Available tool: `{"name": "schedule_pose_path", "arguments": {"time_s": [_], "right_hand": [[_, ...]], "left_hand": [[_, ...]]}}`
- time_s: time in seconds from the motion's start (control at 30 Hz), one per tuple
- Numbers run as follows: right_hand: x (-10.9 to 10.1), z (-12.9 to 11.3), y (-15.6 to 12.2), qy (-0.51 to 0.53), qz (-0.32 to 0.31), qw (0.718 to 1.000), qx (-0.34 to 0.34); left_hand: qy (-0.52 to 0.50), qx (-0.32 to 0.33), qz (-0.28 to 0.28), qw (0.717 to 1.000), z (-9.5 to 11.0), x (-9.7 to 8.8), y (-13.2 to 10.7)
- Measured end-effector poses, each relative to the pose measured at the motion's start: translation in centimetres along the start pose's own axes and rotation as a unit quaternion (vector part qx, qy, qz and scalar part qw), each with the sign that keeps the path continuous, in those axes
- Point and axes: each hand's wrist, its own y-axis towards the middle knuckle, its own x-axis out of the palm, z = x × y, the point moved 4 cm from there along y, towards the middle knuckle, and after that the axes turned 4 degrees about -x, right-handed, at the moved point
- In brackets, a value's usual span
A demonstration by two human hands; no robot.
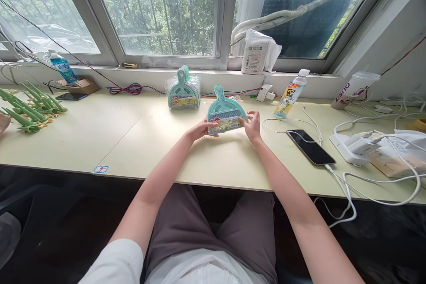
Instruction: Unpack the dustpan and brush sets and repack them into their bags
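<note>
Nearest the camera: person's lap, white shirt (199,270) and grey-brown trousers (213,222), both bare forearms reaching fwd over the edge of the pale table (133,142).

Left hand (201,130) grips the lower-left corner of a teal dustpan set (226,115), fingers curled under, thumb on top. Right hand (253,126) pinches the set's right edge, fingers close together. Set is in clear wrap w/ a printed label across the bottom, handle pointing away toward the window, tilted up off the table, held approx. at table centre between both hands.

Just behind it, nearer the sill: a stack of dustpan sets (183,88), same kind, standing upright, apart from the held one.

Right side: drink bottle (290,94) w/ white cap, leaning; black phone (311,147) lying flat, plugged to a white cable (346,186) that loops off the table edge; white power strip (349,148); paper bag (399,159) under cables; tipped cup (354,89) near the wall. White packet (258,52) on the sill.

Left side: pile of green plastic pieces (29,108), blue-label bottle (63,67), small cardboard box (78,85), dark phone (71,96) beside it. Another person's hand (3,122) at the far left edge, near the green pile. Red/blue wires (128,89) run along the back. Small sticker (100,169) at table front edge.
</note>
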Motion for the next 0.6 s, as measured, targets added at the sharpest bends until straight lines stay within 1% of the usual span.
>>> {"name": "schedule_pose_path", "arguments": {"time_s": [0.07,0.13,0.2,0.23,0.27,0.33,0.4,0.5,0.57,0.6], "right_hand": [[0.6,1.1,0.1,0.067,-0.049,0.994,0.072],[1.0,1.8,0.1,0.131,-0.090,0.979,0.129],[1.0,2.1,0.3,0.174,-0.091,0.968,0.154],[0.9,2.1,0.4,0.187,-0.080,0.967,0.154],[0.8,2.0,0.4,0.195,-0.067,0.968,0.146],[0.6,1.5,0.5,0.191,-0.053,0.973,0.120],[0.5,0.9,0.3,0.154,-0.051,0.983,0.085],[1.1,-0.2,-0.4,0.043,-0.071,0.996,0.025],[2.0,-0.8,-0.9,-0.028,-0.099,0.995,-0.018],[2.7,-1.1,-1.1,-0.056,-0.115,0.991,-0.038]], "left_hand": [[0.002,-0.002,0.010,1.000,0.2,-0.1,-0.1],[0.001,-0.001,0.009,1.000,0.3,-0.2,-0.1],[0.017,0.012,0.004,1.000,0.2,-0.2,0.1],[0.032,0.022,0.009,0.999,0.1,-0.3,0.4],[0.049,0.035,0.026,0.998,-0.1,-0.5,0.7],[0.079,0.069,0.088,0.991,-0.4,-1.3,1.2],[0.117,0.099,0.170,0.973,-0.5,-2.3,1.5],[0.193,0.100,0.292,0.931,0.0,-4.1,0.9],[0.221,0.092,0.359,0.902,0.5,-5.3,0.0],[0.230,0.094,0.384,0.889,0.7,-5.9,-0.4]]}}
